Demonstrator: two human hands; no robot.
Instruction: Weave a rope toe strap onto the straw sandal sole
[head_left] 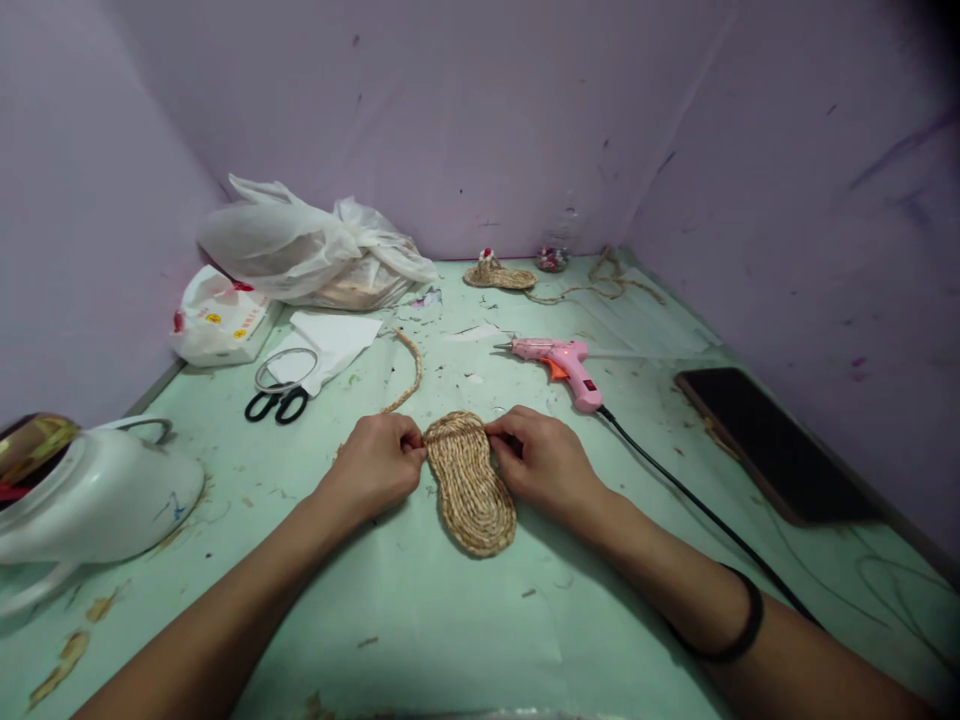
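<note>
A braided straw sole [474,490], shaped like a small slipper with a band across its far end, lies on the green table [405,620]. My left hand [381,462] pinches the left edge of that band, fingers closed. On the opposite side my right hand [541,462] pinches the right edge, also closed. A length of straw cord [412,375] curves away behind my left hand. Beyond my right hand lies a pink glue gun [559,362] with its nozzle to the left.
Scissors [277,402], white paper [322,345], a tissue pack [225,325] and a plastic bag [322,245] lie left. Behind are a finished-looking slipper [501,277] and a bead jar [553,258]. A phone [772,440] lies right, a white pitcher [112,490] left; a black cable [690,495] runs rightward.
</note>
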